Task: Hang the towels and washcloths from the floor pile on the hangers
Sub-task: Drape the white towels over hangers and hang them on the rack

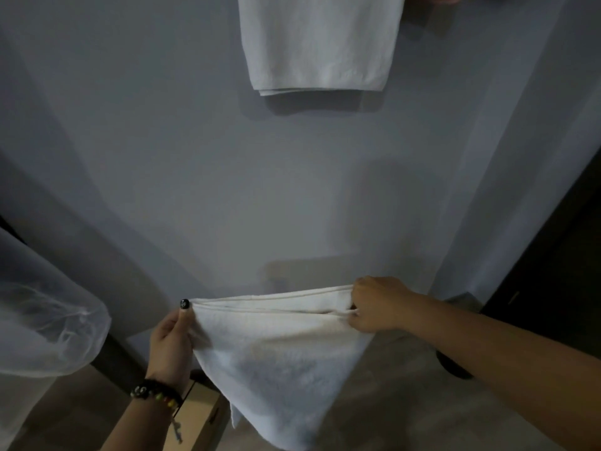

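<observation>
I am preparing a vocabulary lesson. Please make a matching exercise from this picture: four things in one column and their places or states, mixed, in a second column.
Things:
1. hanging towel
2. held towel
3. beaded bracelet
4. plastic bag

Places or states:
A. on the left wrist
B. at the far left edge
C. stretched between the left hand and right hand
D. folded, high on the wall

Pairs: 1-D, 2-C, 3-A, 4-B

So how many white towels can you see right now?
2. One white folded towel hangs on the wall up top; one white terry towel is held between the left hand and right hand. Floor pile unseen.
</observation>
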